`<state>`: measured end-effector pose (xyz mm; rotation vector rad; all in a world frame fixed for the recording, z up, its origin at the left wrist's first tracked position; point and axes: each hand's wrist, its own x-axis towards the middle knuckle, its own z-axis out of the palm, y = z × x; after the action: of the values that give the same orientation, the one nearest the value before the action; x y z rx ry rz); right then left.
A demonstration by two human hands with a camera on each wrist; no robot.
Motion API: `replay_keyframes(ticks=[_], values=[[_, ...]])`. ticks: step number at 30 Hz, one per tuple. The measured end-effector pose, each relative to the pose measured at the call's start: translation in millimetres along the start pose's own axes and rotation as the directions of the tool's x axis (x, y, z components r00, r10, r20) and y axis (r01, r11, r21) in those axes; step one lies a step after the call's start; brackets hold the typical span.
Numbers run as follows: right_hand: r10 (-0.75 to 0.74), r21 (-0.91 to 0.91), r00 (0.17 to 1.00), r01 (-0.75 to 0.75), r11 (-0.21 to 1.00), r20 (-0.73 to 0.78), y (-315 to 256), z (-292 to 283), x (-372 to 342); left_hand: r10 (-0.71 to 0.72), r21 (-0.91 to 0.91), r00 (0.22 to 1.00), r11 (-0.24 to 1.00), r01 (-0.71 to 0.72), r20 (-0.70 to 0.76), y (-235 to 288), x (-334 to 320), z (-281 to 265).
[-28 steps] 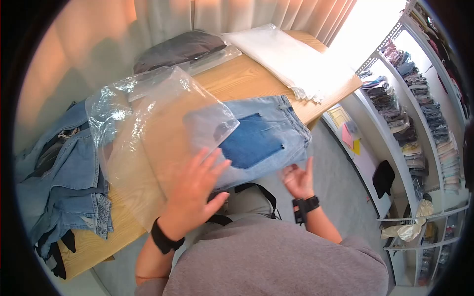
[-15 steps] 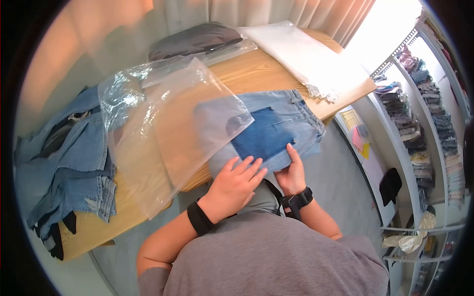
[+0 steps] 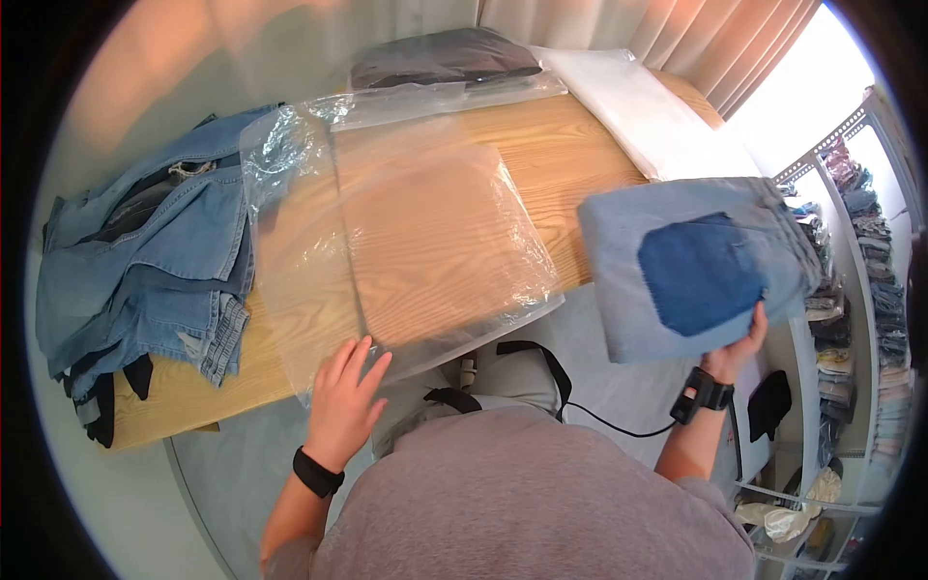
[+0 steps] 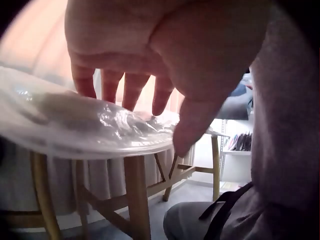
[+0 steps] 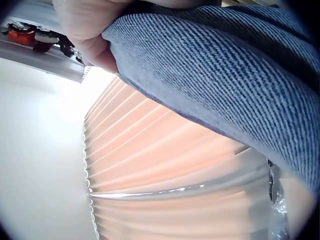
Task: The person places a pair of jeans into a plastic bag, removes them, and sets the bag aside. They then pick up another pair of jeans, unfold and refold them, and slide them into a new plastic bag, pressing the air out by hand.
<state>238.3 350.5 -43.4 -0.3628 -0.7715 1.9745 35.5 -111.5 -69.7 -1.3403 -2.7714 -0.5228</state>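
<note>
A folded pair of light blue jeans [image 3: 619,280] with a dark blue patch is held up at the right of the head view. My right hand [image 3: 737,356] grips its lower edge, thumb on top; in the right wrist view the denim [image 5: 210,80] runs out from between thumb and fingers. A clear plastic bag [image 3: 445,251] lies flat on the wooden table, its near edge reaching the table's front. Over that edge my left hand [image 3: 346,406] is spread, fingers fairly straight, fingertips right at the plastic [image 4: 125,130].
More denim clothes [image 3: 145,251] lie heaped on the left of the table [image 3: 193,406]. A dark bagged item [image 3: 445,58] sits at the back, beside a stack of white plastic bags [image 3: 643,111]. Shelves of folded clothes [image 3: 831,338] stand on the right.
My right hand has taken hold of the folded jeans and carried them off the bag to the right. My left hand has moved left, from the jeans to the bag's near edge.
</note>
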Motion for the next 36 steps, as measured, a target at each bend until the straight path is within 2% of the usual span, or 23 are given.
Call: replay_keyframes(ticks=[3,7,9,13,16,19,21,22,25,27,28,30,31,32,33,34,36], values=[[-0.059,0.006,0.998,0.059,0.998,0.009,-27.0,1.7,-8.3,0.063,0.107,0.995,0.993,-0.055,-0.079,-17.1,-1.6,19.9],[-0.07,0.071,0.997,0.068,0.995,0.026,-43.2,9.3,-19.6,0.081,0.084,0.989,0.994,-0.071,-0.121,-22.1,5.0,20.0],[-0.078,0.074,0.997,0.076,0.994,0.017,-44.1,16.4,-22.9,-0.149,-0.29,0.981,0.951,0.108,-0.122,-23.4,13.5,-2.0],[-0.086,0.071,0.996,0.086,0.994,0.001,-40.1,21.7,-28.3,-0.045,0.02,0.937,0.998,0.055,-0.348,-65.4,57.5,-84.3],[-0.077,0.113,0.996,0.073,0.991,0.035,-33.5,25.5,-31.7,-0.153,-0.228,0.931,0.97,0.078,-0.332,-105.8,125.6,-120.1],[-0.079,0.148,0.994,0.068,0.987,0.069,-29.4,26.0,-37.2,-0.189,-0.442,0.929,0.896,0.031,-0.318,-153.9,204.0,-108.5],[-0.049,0.176,0.999,0.045,0.983,0.018,-28.6,23.7,-40.0,-0.061,-0.143,0.923,0.99,0.007,-0.379,-190.2,251.5,-85.7],[-0.049,0.192,0.998,0.043,0.98,0.029,-27.4,22.3,-41.3,-0.04,-0.132,0.917,0.991,-0.014,-0.397,-202.6,269.3,-76.6],[-0.031,0.132,0.999,0.03,0.991,0.009,-27.3,16.9,-49.1,-0.035,-0.021,0.954,0.999,0.03,-0.297,-238.6,312.8,-50.0],[-0.051,0.129,0.999,0.051,0.99,0.0,-29.4,12.5,-53.2,-0.096,-0.058,0.986,0.994,0.089,-0.138,-238.7,324.1,-51.3],[-0.052,0.105,0.999,0.053,0.993,-0.009,-32.1,10.2,-55.9,-0.084,-0.055,0.987,0.995,0.077,-0.138,-236.6,327.3,-51.1],[-0.08,0.073,0.995,0.084,0.994,-0.051,-34.4,8.9,-58.0,-0.262,-0.14,0.964,0.957,0.255,-0.037,-223.7,324.0,-65.5],[-0.079,0.076,0.995,0.083,0.994,-0.053,-35.7,6.2,-57.4,-0.262,-0.136,0.964,0.957,0.255,-0.037,-218.7,322.9,-73.4],[-0.095,0.061,0.993,0.099,0.993,-0.063,-37.2,2.2,-56.2,-0.12,-0.197,0.949,0.978,0.064,-0.29,-215.6,321.0,-81.3],[-0.112,0.05,0.991,0.116,0.992,-0.072,-35.9,3.4,-55.4,0.013,-0.2,0.847,0.97,-0.14,-0.531,-213.9,319.7,-91.7],[-0.105,0.048,0.992,0.109,0.993,-0.068,-34.3,6.2,-54.2,0.016,-0.191,0.847,0.972,-0.139,-0.531,-213.5,318.9,-105.7],[-0.104,0.06,0.993,0.107,0.992,-0.061,-28.9,1.2,-48.1,-0.14,-0.209,0.746,0.978,0.002,-0.651,-217.1,322.8,-130.8]])
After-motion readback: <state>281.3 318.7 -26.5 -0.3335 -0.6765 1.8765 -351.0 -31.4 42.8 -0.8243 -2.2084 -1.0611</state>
